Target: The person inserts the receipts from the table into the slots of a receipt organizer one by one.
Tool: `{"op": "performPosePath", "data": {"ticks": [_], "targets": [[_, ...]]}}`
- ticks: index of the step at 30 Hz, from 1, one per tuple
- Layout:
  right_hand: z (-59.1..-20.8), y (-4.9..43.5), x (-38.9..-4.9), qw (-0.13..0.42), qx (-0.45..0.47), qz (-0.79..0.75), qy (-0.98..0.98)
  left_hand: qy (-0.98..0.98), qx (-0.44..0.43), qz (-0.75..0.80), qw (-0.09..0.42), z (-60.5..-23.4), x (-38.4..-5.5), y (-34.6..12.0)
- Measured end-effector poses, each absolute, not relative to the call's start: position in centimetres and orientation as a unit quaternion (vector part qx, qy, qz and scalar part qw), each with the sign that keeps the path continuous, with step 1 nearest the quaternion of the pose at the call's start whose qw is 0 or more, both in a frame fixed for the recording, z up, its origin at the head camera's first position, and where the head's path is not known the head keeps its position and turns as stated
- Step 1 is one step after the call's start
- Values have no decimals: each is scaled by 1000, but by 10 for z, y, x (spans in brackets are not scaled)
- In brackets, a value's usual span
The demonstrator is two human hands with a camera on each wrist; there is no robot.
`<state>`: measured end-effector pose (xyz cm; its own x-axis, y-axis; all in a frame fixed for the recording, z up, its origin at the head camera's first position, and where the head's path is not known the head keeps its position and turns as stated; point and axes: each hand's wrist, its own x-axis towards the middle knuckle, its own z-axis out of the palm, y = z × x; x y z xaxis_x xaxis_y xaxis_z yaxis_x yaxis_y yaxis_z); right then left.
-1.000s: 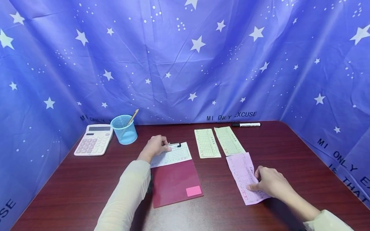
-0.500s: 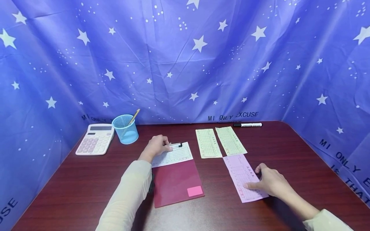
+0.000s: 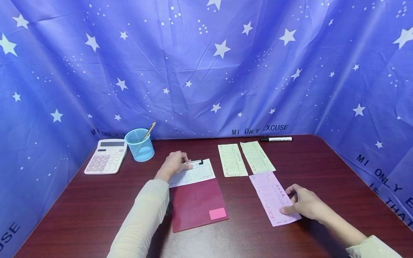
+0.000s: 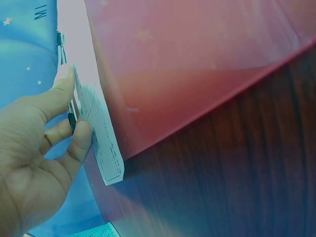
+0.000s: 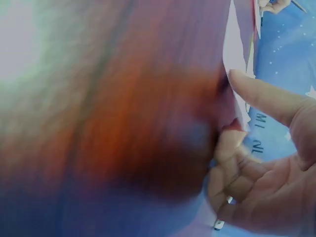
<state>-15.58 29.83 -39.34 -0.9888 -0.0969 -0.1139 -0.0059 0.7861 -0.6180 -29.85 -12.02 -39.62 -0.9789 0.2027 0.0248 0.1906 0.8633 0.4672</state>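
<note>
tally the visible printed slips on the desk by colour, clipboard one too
Green slips: 2
Purple slip: 1
White slip on the clipboard: 1
Total: 4

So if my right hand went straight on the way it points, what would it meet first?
The purple sheet, which the thumb of your right hand touches. Past it, roughly in line, lie the green slips; I can't tell which would come first.
</note>
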Motion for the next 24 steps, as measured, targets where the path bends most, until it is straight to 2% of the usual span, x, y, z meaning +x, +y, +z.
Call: {"op": "performPosePath", "data": {"ticks": [5,13,24], "targets": [[-395,302,-152,52,-41,-340,938,965,102,243,13,-396,-299,-120],[-390,307,-150,-18,-71,-309,948,964,107,243,10,-396,-298,-120],[-369,306,-155,-187,-93,-305,929,964,107,244,10,-395,-297,-120]]}}
